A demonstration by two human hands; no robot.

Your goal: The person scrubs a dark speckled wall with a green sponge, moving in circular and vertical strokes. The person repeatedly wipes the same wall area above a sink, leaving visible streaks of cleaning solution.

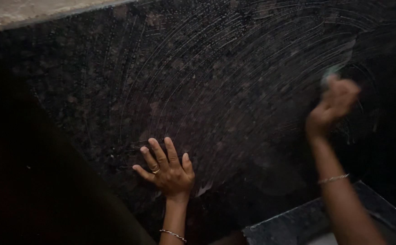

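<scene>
Bare forearms, thin bracelet on each wrist, gold ring on left grip

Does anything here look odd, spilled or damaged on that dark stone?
Nothing looks damaged. The dark stone slab is covered in curved, soapy-looking streaks. The left hand lies flat on it; the blurred right hand grips something greenish.

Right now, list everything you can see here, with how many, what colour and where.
stone slab: one, dark speckled, fills the view, covered in curved soapy streaks
scrubber: one, greenish, blurred, in the right hand
pale ledge: one, beige, top left
dark block: one, grey-black, bottom right
ring: one, gold, on the left hand
bracelets: two, thin metal, one per wrist
left hand: flat, fingers spread on the slab
right hand: closed around the scrubber, blurred
</scene>
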